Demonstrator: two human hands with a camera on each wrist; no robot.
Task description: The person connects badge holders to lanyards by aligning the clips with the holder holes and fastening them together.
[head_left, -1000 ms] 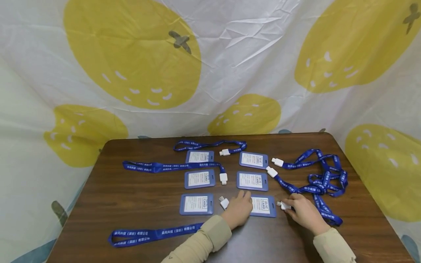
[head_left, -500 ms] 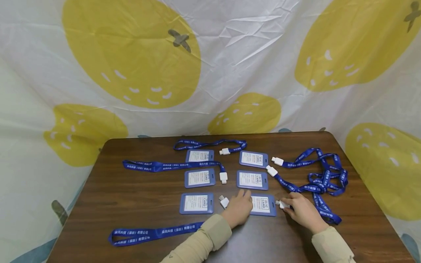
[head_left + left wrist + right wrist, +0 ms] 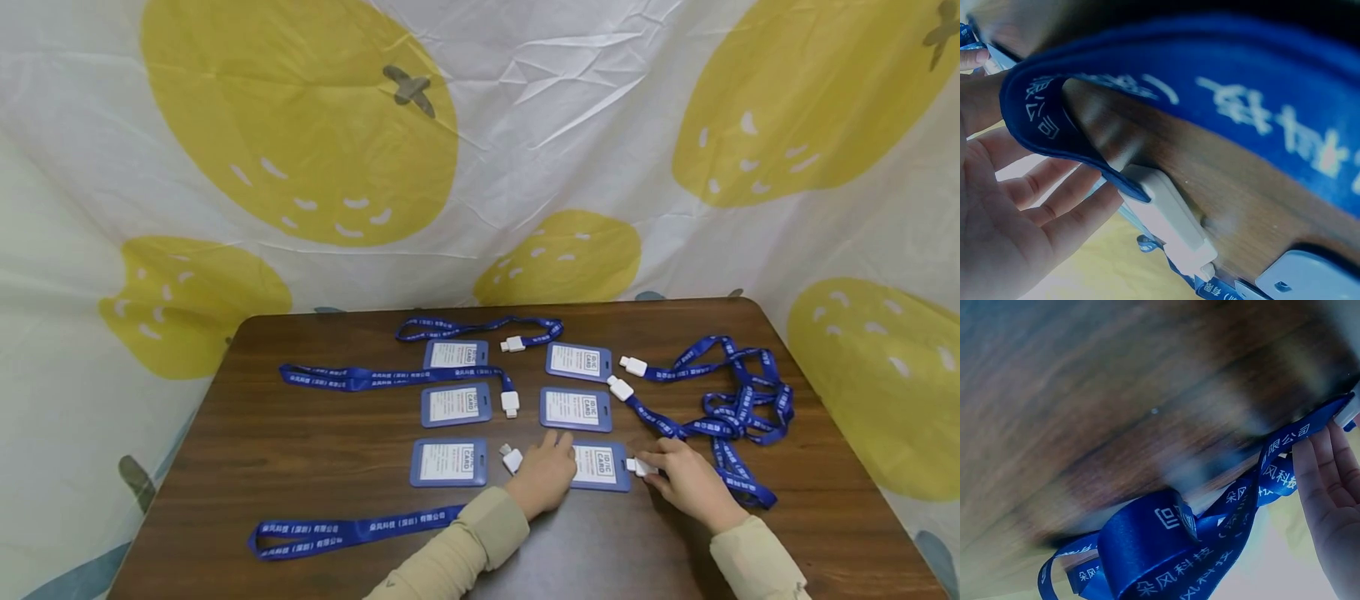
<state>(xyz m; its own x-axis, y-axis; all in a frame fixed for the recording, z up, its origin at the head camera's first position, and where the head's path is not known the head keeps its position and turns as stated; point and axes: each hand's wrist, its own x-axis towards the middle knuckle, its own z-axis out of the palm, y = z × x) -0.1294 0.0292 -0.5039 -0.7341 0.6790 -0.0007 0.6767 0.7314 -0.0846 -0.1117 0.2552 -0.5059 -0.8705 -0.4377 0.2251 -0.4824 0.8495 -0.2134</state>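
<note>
My left hand holds the left end of a blue badge holder in the front row, covering that end. At its right end, my right hand pinches the white clip of a blue lanyard, the clip's tip right at the holder's slotted edge. In the right wrist view, this lanyard runs from the fingers into loose loops. Beside my left hand lies another white clip; in the left wrist view its lanyard arches past the fingers, hiding part of the hand.
Several other badge holders lie in two columns on the brown table. Lanyards lie at the back, left and front left. A tangled lanyard heap sits at the right. A lemon-print curtain hangs behind.
My right hand has shifted the white clip slightly left, bringing its tip up to the holder's right edge. My left hand stays in place on the holder.
</note>
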